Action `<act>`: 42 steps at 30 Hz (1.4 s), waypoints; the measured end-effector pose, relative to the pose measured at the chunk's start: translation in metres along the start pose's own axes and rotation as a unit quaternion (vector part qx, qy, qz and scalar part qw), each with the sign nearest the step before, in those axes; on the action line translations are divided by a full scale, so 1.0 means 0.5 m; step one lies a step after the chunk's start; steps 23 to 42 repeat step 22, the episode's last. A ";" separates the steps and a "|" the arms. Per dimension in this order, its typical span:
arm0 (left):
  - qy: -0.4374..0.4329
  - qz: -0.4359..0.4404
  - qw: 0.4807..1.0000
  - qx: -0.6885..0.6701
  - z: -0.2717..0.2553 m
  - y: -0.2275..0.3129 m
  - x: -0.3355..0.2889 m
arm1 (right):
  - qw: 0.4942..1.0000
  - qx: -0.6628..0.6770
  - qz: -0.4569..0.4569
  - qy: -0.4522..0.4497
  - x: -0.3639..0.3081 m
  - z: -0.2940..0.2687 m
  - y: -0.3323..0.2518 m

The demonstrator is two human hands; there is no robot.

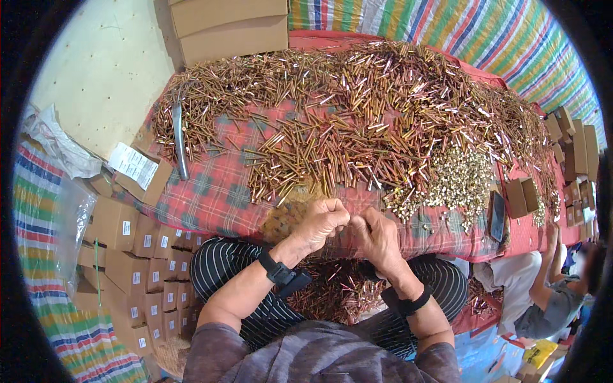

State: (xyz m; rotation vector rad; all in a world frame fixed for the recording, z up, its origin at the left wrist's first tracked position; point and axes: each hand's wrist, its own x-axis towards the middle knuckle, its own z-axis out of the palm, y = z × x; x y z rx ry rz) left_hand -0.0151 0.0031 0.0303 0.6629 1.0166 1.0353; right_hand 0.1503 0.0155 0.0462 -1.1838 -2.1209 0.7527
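My left hand [322, 222] and my right hand [378, 237] meet above the near edge of the red plaid cloth [214, 195]. Both have their fingers pinched closed, almost touching. Whatever sits between the fingertips is too small or hidden to make out. Just beyond them spreads a big heap of thin copper-coloured metal rods [345, 150]. To the right of it lies a pile of small, pale gold metal pieces [461, 182]. More copper-coloured rods [341, 284] are heaped below my hands, between my legs.
Many small brown cartons [131, 274] are stacked at the left. A curved metal bar [179, 140] lies on the rods at the far left. A dark phone [497, 216] and an open small box [522, 196] are at the right, where another person [546, 300] sits.
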 end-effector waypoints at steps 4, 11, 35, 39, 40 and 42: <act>-0.002 -0.002 1.000 -0.026 0.000 -0.003 0.005 | 0.974 0.218 0.061 0.011 -0.003 0.018 -0.001; -0.274 -0.024 0.953 0.129 -0.048 0.046 -0.003 | 0.960 0.147 0.143 -0.189 0.019 -0.025 0.005; -0.125 -0.013 0.992 0.022 -0.043 0.013 0.037 | 0.945 0.274 0.161 -0.071 0.025 0.010 0.054; -0.125 -0.013 0.992 0.022 -0.043 0.013 0.037 | 0.945 0.274 0.161 -0.071 0.025 0.010 0.054; -0.125 -0.013 0.992 0.022 -0.043 0.013 0.037 | 0.945 0.274 0.161 -0.071 0.025 0.010 0.054; -0.125 -0.013 0.992 0.022 -0.043 0.013 0.037 | 0.945 0.274 0.161 -0.071 0.025 0.010 0.054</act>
